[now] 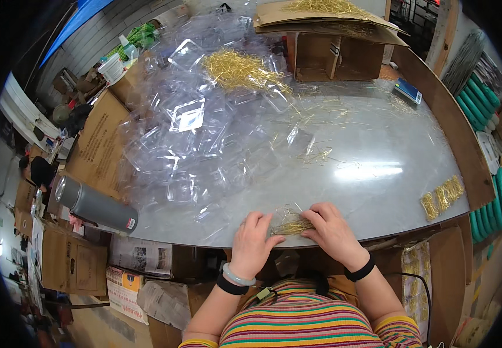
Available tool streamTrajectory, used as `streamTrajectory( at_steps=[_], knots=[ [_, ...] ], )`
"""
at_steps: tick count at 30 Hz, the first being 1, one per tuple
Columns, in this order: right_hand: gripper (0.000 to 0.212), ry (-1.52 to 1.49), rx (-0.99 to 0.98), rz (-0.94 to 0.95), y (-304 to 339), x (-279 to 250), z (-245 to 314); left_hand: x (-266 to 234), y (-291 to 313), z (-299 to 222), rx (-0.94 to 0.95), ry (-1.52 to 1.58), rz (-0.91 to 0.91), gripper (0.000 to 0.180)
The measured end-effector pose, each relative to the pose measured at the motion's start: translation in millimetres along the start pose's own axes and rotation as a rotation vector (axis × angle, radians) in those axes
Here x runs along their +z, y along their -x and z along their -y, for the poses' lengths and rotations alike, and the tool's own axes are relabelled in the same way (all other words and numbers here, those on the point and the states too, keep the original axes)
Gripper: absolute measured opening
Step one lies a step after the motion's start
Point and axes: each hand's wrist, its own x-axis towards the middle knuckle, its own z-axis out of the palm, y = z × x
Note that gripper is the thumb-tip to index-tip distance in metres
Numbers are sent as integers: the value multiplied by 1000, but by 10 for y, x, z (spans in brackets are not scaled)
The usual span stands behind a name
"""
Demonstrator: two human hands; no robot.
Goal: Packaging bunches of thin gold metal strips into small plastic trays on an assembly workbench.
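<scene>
At the table's near edge, a small bundle of gold wire pieces lies between my two hands. My left hand is curled at its left end, thumb and fingertips against the wires. From the other side, my right hand pinches the right end between thumb and fingers. What is under the fingertips is hidden. Beyond my hands, clear plastic trays lie heaped over the left half of the table, with a loose pile of gold wire pieces on top.
Small gold wire bundles lie in a row at the right edge. A grey bottle lies at the left, beside a cardboard box. An open cardboard box stands at the back, near a small blue box. Stray wires dot the grey tabletop.
</scene>
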Motion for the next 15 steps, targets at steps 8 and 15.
streamTrajectory(
  at_steps=[8, 15],
  knots=[
    [70, 176, -111, -83, -8, 66, -1, 139, -172, -173, -38, 475, 82, 45],
    [65, 137, -64, -147, 19, -168, -2, 157, -180, -80, 205, 156, 99, 71]
  ],
)
